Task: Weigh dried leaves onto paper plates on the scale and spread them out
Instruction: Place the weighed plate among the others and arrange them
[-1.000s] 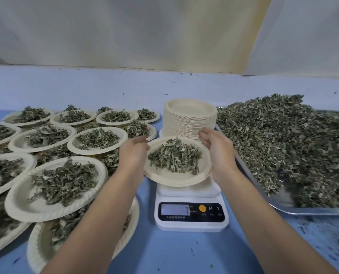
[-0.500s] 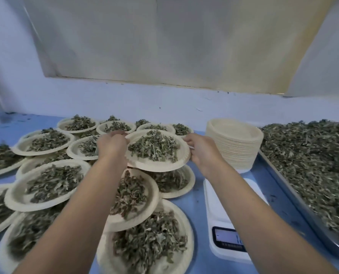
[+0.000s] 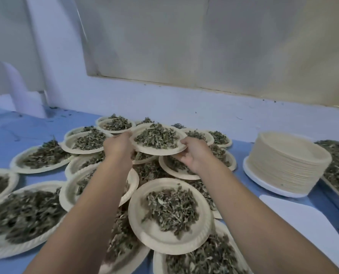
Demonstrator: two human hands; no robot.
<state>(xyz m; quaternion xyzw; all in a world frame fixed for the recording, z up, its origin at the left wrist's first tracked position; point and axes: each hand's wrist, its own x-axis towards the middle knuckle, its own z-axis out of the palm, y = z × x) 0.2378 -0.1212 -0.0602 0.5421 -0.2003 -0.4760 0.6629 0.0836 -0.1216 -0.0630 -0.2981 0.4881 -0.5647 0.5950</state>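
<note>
A paper plate (image 3: 143, 148) heaped with dried leaves (image 3: 157, 136) is held above the far part of a spread of filled plates. My left hand (image 3: 118, 145) grips its left rim and my right hand (image 3: 192, 153) grips its right rim. The white scale (image 3: 305, 224) lies at the lower right with nothing on its platform; its display is out of view. A tall stack of unused paper plates (image 3: 287, 161) stands on the right.
Several filled paper plates (image 3: 170, 212) overlap across the blue table (image 3: 16, 131), left and centre. A metal tray of loose dried leaves (image 3: 338, 165) sits at the far right edge. A pale wall rises behind the table.
Both hands lifted the filled plate off the scale and carried it left and farther away, over the other filled plates. The view swung left with it.
</note>
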